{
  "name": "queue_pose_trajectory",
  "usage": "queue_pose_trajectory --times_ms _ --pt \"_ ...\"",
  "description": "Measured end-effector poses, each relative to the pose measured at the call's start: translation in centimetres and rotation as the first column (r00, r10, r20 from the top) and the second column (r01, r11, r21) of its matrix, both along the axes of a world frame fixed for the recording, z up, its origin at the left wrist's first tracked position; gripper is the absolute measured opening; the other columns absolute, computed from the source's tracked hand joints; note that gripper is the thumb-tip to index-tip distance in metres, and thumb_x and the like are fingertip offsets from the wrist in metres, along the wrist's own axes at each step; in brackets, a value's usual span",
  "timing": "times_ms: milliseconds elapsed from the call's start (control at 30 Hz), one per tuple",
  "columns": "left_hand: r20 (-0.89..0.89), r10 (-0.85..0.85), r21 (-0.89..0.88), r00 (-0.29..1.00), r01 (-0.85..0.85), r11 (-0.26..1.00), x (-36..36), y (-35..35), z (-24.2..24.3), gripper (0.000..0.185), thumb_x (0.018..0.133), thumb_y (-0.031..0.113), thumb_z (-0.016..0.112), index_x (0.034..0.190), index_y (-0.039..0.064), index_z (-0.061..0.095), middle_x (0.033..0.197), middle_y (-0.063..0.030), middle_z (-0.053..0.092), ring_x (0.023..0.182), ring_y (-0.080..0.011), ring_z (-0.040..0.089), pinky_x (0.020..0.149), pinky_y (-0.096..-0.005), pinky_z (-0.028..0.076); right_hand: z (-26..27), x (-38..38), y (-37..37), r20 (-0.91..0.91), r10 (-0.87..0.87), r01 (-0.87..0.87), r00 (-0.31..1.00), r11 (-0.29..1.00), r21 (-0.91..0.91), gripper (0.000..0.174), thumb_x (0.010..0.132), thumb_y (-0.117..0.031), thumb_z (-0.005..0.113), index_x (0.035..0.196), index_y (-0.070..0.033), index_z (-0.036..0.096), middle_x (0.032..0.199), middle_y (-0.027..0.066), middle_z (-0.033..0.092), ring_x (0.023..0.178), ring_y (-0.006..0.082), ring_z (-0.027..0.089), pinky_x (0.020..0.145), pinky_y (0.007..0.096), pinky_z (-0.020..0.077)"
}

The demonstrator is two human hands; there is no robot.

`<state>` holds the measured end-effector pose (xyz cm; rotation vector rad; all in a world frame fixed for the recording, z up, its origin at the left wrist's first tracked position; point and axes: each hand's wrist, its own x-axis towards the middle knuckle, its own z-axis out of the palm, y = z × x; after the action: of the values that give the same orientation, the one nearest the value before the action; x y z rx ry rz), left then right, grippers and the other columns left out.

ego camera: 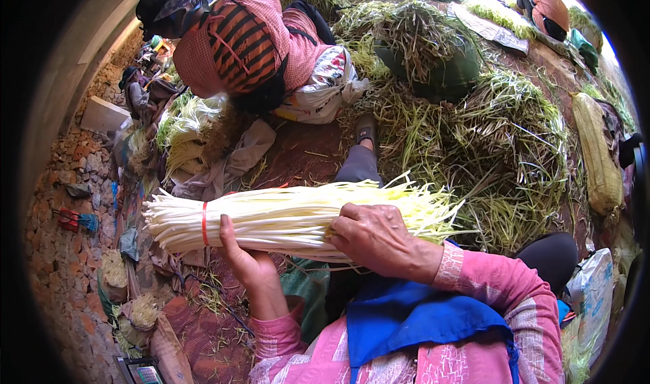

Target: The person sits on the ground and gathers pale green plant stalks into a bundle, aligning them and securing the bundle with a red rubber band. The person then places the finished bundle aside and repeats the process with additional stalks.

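Observation:
A thick bundle of long pale vegetable stalks [284,216] lies sideways across both my hands, its white ends to the left and its yellow-green tips to the right. One red band [204,224] circles it near the white ends. My left hand [254,269] supports the bundle from below, just right of the band, thumb up along the near side. Around the stalks' near side, right of the middle, my right hand [373,239] is closed with bent fingers. The fingers under the bundle are partly hidden.
A co-worker [254,43] bends forward ahead on the left, by a pile of white stalks [195,125]. Heaped green trimmings [497,145] cover the ground ahead right. Rubble [66,267] lies at the left, with a device with keys [144,371] at the lower left.

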<state>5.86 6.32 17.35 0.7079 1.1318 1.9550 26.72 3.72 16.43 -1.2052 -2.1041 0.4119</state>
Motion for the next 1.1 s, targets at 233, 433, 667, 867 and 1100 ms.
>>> queue_pose_trajectory --times_ms 233,433,667,867,1100 --pt "0.025 -0.043 0.055 0.999 0.041 0.998 0.1 -0.1 -0.2 0.055 0.085 0.026 0.068 0.129 0.003 0.045 0.119 -0.0107 0.054 0.11 -0.0227 0.053 0.097 -0.0412 0.043 -0.2 -0.1 0.2 -0.01 0.014 -0.013 1.0 0.999 0.038 0.013 0.08 -0.019 0.062 0.081 -0.008 0.066 0.076 0.0097 0.06 0.068 0.0294 0.063 0.057 0.042 0.0497" --pt "0.001 -0.04 0.037 0.999 0.04 0.999 0.1 0.0 -0.4 0.06 0.083 0.033 0.07 0.129 0.002 0.047 0.123 -0.0115 0.055 0.113 -0.0241 0.052 0.099 -0.0421 0.042 -0.4 0.1 0.1 -0.077 -0.023 0.028 0.997 0.998 0.063 0.01 0.076 -0.016 0.064 0.075 -0.007 0.062 0.074 0.0096 0.059 0.065 0.0294 0.062 0.056 0.0414 0.0486" --pt "0.09 -0.027 -0.074 0.996 0.034 0.997 -1.5 1.3 -1.0 0.058 0.083 0.037 0.067 0.125 0.0 0.052 0.122 -0.014 0.056 0.113 -0.0276 0.053 0.098 -0.0436 0.042 -1.4 6.6 -2.3 -0.094 -0.095 0.093 0.991 0.995 -0.026 0.008 0.073 -0.01 0.064 0.074 -0.004 0.059 0.073 0.0113 0.059 0.066 0.0297 0.061 0.058 0.04 0.0487" --pt "0.284 -0.146 -0.199 0.948 0.207 0.958 -14.2 2.5 -9.3 0.059 0.079 0.045 0.066 0.123 0.007 0.052 0.125 -0.0143 0.056 0.113 -0.0327 0.052 0.098 -0.05 0.041 -5.1 18.4 -7.0 0.193 -0.455 0.492 0.87 0.828 -0.269 0.017 0.08 -0.018 0.059 0.074 -0.003 0.057 0.075 0.0138 0.059 0.07 0.0343 0.061 0.063 0.0453 0.0473" --pt "0.349 -0.048 -0.404 0.936 0.196 0.894 -15.8 0.7 -13.2 0.071 0.077 0.06 0.057 0.126 0.008 0.053 0.13 -0.0131 0.053 0.117 -0.0358 0.049 0.1 -0.0559 0.037 -3.8 19.7 -8.7 0.083 -0.573 0.578 0.815 0.815 -0.043 0.009 0.084 -0.013 0.062 0.08 -0.006 0.065 0.074 0.0098 0.06 0.068 0.0291 0.063 0.061 0.0384 0.0502"
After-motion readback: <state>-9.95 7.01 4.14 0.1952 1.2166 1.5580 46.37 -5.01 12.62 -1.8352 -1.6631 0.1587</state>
